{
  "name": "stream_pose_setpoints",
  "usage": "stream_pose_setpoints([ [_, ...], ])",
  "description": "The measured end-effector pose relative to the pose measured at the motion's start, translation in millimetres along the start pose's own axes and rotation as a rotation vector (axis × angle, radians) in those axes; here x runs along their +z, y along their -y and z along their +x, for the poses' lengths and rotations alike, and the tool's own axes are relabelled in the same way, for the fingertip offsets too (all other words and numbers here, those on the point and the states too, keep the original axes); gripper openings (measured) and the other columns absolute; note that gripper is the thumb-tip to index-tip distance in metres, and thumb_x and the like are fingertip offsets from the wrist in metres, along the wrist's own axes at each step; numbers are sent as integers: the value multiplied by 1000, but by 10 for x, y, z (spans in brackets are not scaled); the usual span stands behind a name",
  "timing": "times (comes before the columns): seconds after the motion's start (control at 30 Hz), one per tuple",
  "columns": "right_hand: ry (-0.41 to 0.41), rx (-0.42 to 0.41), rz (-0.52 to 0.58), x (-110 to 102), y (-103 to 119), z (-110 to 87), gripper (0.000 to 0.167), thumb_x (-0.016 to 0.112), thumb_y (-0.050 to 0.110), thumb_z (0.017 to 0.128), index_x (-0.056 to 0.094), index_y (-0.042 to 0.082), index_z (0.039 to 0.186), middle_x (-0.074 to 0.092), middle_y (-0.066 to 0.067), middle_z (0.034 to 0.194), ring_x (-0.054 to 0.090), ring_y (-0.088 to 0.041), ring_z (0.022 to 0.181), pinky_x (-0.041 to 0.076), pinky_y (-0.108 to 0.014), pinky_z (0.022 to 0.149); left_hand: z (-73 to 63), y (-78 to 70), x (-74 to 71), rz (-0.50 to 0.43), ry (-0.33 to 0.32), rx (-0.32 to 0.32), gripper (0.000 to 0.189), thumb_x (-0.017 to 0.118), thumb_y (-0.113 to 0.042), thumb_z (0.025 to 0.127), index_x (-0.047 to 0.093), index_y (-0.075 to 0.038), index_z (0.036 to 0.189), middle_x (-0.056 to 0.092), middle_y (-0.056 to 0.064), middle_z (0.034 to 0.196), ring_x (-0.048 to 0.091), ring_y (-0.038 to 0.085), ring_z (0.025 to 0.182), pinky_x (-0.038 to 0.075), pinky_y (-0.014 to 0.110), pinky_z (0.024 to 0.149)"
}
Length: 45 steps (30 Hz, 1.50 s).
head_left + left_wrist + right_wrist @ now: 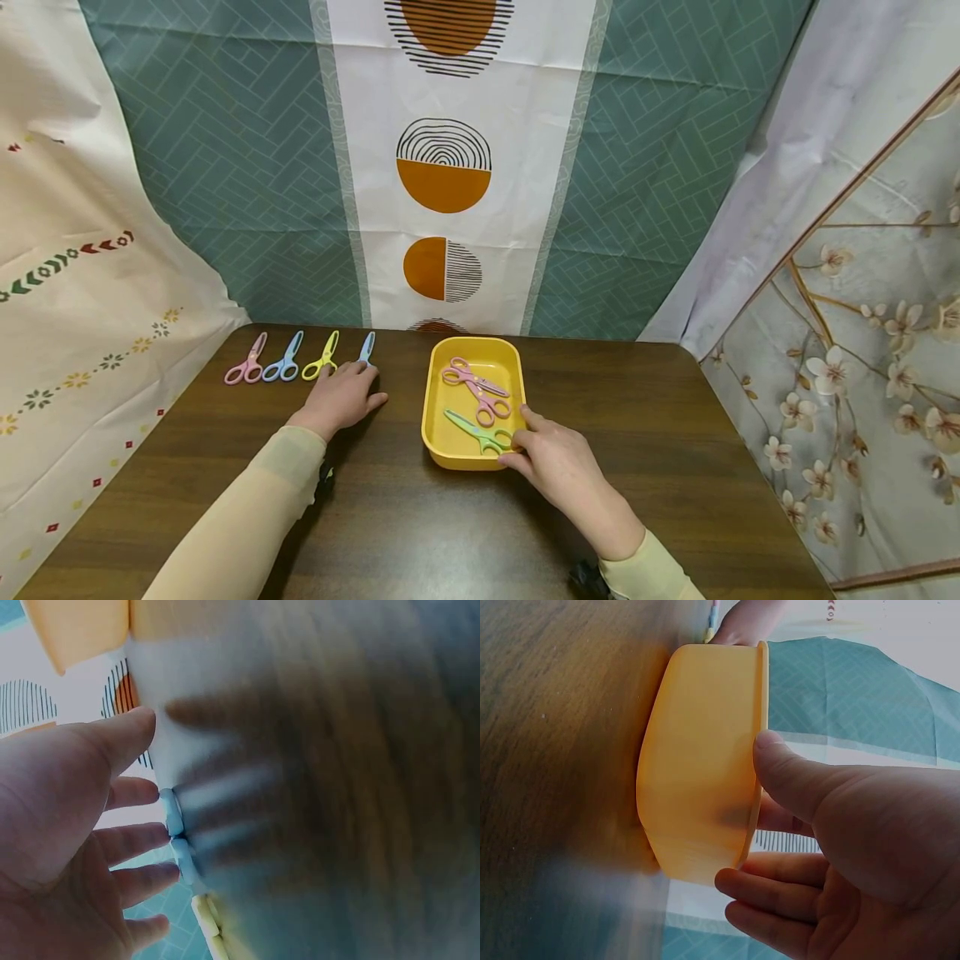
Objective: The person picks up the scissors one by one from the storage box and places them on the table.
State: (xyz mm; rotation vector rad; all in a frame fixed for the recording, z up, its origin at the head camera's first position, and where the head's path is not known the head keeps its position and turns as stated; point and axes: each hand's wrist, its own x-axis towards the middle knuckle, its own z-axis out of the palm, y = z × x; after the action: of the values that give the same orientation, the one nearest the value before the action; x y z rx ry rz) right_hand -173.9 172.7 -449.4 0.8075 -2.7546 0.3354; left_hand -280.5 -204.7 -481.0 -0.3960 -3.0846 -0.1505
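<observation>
My left hand (347, 398) reaches over the back left of the table, its fingers extended and their tips right at the handles of a pair of blue scissors (367, 346). The left wrist view shows the fingertips at those blue scissors' handles (172, 812). With thumb and finger, my right hand (562, 458) pinches the rim of a yellow plastic tray (427, 417) at its near right corner. Inside the tray lie pink scissors (491, 408) and green scissors (463, 423), the green handles close to the right fingertips.
Left of my left hand, pink scissors (246, 362), another blue pair (283, 362) and yellow scissors (322, 358) lie in a row, blades pointing back. A patterned curtain (465, 192) hangs behind the dark wooden table (645, 433). Other cloths hang at both sides.
</observation>
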Motion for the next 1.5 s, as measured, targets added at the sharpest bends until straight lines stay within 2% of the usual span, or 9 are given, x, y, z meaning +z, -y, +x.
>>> stream_pose_setpoints([
  [0.3,-1,-3,3,-4,-1,0,27,89,41,94,81,16,94,68,-26,145,77,-37,114,63,-49,81,-44,-73,-8,26,-99,-19,55,69,-35,111,62,4,150,56,30,156,50,52,147,34,76,119],
  [0.5,5,5,2,-8,1,-7,28,89,42,94,82,15,97,67,-26,146,76,-38,116,63,-49,82,-95,-222,-110,43,-145,-11,56,68,-36,111,62,3,150,56,29,157,51,50,148,32,75,121],
  [0.8,10,7,15,-7,7,-4,29,89,40,94,83,13,100,67,-26,146,75,-38,119,63,-50,85,-153,-421,-200,52,-193,38,56,69,-37,110,63,2,150,56,27,159,53,48,147,29,72,124],
  [1.23,7,10,14,-11,10,-3,29,89,41,94,83,13,100,67,-26,146,75,-38,119,63,-50,84,-260,-655,-312,54,-288,118,57,74,-38,107,65,0,148,64,22,151,59,41,142,32,69,124],
  [1.5,12,15,17,-7,12,3,29,88,41,94,83,13,101,67,-26,146,75,-38,119,63,-50,84,-279,-815,-348,31,-307,209,58,78,-38,105,67,-1,148,66,20,148,62,41,138,33,68,125],
])
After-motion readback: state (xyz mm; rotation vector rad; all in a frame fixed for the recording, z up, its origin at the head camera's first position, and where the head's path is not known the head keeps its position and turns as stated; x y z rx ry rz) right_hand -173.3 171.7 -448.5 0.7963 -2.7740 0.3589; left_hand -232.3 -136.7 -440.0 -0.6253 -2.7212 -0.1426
